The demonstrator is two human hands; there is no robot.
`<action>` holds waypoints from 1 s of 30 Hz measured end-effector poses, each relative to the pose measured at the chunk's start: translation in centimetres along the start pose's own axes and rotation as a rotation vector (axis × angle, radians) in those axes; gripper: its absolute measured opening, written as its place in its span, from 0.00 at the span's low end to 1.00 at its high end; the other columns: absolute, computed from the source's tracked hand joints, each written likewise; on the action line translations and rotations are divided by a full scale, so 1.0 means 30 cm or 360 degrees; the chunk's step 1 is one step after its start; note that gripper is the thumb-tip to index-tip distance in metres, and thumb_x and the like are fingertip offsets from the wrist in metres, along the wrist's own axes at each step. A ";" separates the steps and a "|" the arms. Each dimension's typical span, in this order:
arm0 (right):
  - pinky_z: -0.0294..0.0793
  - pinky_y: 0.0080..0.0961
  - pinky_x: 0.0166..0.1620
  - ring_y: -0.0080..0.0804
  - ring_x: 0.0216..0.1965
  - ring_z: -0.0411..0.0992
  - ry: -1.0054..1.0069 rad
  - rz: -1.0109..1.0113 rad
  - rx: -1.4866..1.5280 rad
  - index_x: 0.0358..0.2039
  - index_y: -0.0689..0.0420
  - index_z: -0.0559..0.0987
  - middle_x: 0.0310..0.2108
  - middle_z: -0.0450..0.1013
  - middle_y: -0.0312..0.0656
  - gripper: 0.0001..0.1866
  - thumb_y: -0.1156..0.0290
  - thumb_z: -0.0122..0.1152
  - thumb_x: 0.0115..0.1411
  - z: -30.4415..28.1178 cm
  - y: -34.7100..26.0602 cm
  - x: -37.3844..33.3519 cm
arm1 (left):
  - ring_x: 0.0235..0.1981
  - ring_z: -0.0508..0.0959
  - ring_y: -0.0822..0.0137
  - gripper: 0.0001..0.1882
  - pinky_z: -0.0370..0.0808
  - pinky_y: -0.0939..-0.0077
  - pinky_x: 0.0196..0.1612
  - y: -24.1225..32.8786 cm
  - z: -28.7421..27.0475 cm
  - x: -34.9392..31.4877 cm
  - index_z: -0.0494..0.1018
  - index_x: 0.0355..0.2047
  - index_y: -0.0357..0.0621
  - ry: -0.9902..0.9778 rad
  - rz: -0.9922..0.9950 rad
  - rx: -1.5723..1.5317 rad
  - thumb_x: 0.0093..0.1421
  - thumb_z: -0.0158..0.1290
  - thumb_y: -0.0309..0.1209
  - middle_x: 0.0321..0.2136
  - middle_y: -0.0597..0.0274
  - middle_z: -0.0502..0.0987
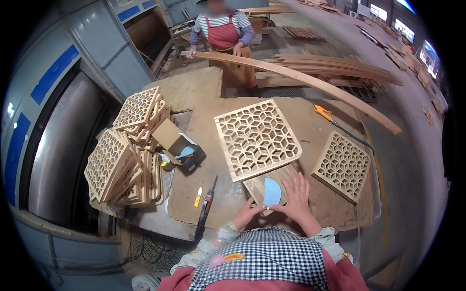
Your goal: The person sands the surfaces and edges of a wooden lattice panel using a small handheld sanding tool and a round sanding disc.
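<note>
A pale blue half-round sheet point(272, 193), which looks like a folded sanding disc, lies on a small wooden board point(256, 187) close in front of me. My left hand point(246, 214) is at the board's near left edge, thumb stretched toward the sheet's lower corner and index finger apart from it. On the other side, my right hand point(297, 200) is spread over the board, its thumb reaching the same corner. Whether either thumb grips the sheet is hard to see. Just beyond, a wooden lattice panel point(257, 139) overlaps the board's far end.
Lattice panels point(108, 162) are stacked at the left, beside an opened cardboard box point(167, 134). A pneumatic driver point(208, 202) and yellow cutter point(198, 197) lie left; another lattice panel point(343, 166) and an orange air gun point(322, 112) right. Opposite, a person holds a long plank point(291, 72).
</note>
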State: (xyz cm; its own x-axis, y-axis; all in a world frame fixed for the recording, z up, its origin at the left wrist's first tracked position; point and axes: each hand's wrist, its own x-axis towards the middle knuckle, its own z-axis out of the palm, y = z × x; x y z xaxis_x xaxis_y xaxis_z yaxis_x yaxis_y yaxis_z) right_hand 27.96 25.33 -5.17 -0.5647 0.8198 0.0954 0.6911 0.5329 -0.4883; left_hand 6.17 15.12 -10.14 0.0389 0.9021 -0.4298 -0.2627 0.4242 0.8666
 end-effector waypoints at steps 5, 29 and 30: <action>0.31 0.64 0.77 0.61 0.80 0.35 0.0020 -0.0027 -0.0011 0.73 0.51 0.66 0.80 0.44 0.55 0.61 0.32 0.76 0.44 0.007 0.013 0.003 | 0.51 0.77 0.68 0.35 0.75 0.71 0.55 -0.020 0.007 0.002 0.63 0.71 0.39 0.0028 0.0036 -0.0029 0.69 0.62 0.39 0.55 0.59 0.78; 0.34 0.58 0.79 0.60 0.80 0.38 0.0105 0.0059 0.0111 0.73 0.64 0.62 0.77 0.51 0.57 0.65 0.38 0.79 0.43 -0.001 0.036 -0.008 | 0.57 0.75 0.49 0.27 0.72 0.57 0.61 0.149 0.179 -0.123 0.66 0.65 0.35 0.0906 0.1212 0.1587 0.67 0.59 0.28 0.58 0.44 0.72; 0.36 0.58 0.78 0.60 0.80 0.39 0.0105 0.0053 0.0130 0.73 0.64 0.62 0.77 0.51 0.56 0.64 0.40 0.80 0.44 -0.004 0.037 -0.010 | 0.56 0.75 0.48 0.26 0.72 0.57 0.60 0.174 0.202 -0.108 0.67 0.64 0.35 0.0912 0.1299 0.1695 0.67 0.58 0.27 0.57 0.44 0.72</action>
State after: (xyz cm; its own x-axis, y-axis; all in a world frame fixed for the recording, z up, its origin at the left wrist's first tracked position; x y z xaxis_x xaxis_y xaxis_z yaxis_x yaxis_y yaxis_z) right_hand 28.96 25.70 -5.64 -0.5094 0.8501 0.1337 0.6683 0.4887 -0.5608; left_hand 10.52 14.90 -2.70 -0.2169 0.8693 0.4442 0.8106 -0.0932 0.5781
